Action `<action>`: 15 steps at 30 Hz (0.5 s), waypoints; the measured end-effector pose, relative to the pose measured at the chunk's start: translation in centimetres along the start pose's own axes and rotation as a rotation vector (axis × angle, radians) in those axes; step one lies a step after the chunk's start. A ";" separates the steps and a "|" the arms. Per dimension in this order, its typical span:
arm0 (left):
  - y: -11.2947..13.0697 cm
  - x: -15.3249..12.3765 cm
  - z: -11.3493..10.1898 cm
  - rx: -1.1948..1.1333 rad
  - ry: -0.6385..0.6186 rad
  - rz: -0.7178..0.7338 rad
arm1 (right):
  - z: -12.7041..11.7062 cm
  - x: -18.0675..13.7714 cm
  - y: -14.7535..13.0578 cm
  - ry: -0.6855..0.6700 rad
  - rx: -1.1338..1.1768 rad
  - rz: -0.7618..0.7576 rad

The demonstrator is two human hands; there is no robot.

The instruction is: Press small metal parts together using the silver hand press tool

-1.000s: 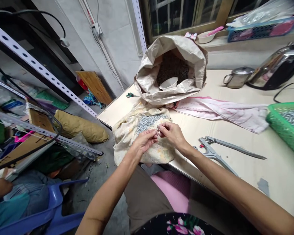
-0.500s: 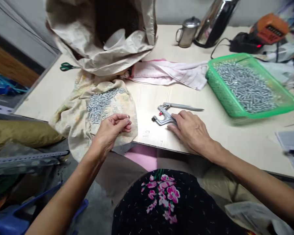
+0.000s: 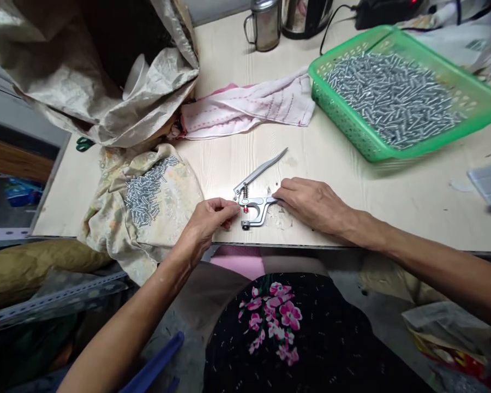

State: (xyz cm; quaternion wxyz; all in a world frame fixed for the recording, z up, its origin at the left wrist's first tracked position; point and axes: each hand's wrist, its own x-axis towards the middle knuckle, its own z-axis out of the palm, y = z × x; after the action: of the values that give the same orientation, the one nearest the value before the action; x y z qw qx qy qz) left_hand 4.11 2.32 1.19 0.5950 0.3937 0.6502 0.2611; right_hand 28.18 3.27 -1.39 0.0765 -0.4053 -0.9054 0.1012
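Note:
A pair of snap pliers point(image 3: 263, 206) with grey handles, a spring and a red tip lies on the table, its handles spread and its jaw facing left. My right hand point(image 3: 317, 207) grips the end of its lower handle between thumb and fingers. At the jaw side, my left hand point(image 3: 210, 218) is closed in a pinch, fingertips touching or very near the pliers' head. Whatever those fingertips hold is hidden. Left of this hand, a pile of small silvery metal pieces point(image 3: 144, 197) rests on a crumpled patterned cloth point(image 3: 179, 210).
A green basket point(image 3: 352, 136) full of similar metal pieces point(image 3: 393, 98) stands at right. Behind lie a pink-white towel point(image 3: 249, 109) and a large open sack point(image 3: 73, 93). A metal mug point(image 3: 267, 27) is at the back, green-handled scissors point(image 3: 84, 143) at left. The table edge point(image 3: 294, 246) runs in front.
The pliers have turned and come nearer the table's front edge, the free handle now pointing up and right. My left hand has moved right to the jaw. The view has shifted too.

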 end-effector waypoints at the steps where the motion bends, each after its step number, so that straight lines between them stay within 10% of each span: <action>1: -0.1 -0.1 0.2 0.019 0.003 -0.023 | 0.0 0.0 0.1 -0.003 0.005 -0.004; 15: 0.6 -0.9 1.1 0.210 -0.011 -0.155 | 1.1 -0.2 0.5 0.110 0.110 -0.036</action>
State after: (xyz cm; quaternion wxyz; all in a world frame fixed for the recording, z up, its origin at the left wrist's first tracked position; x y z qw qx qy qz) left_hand 5.32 1.80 2.04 0.5724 0.4039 0.6993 0.1424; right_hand 28.42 3.25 -2.58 0.1502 -0.3892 -0.8999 0.1267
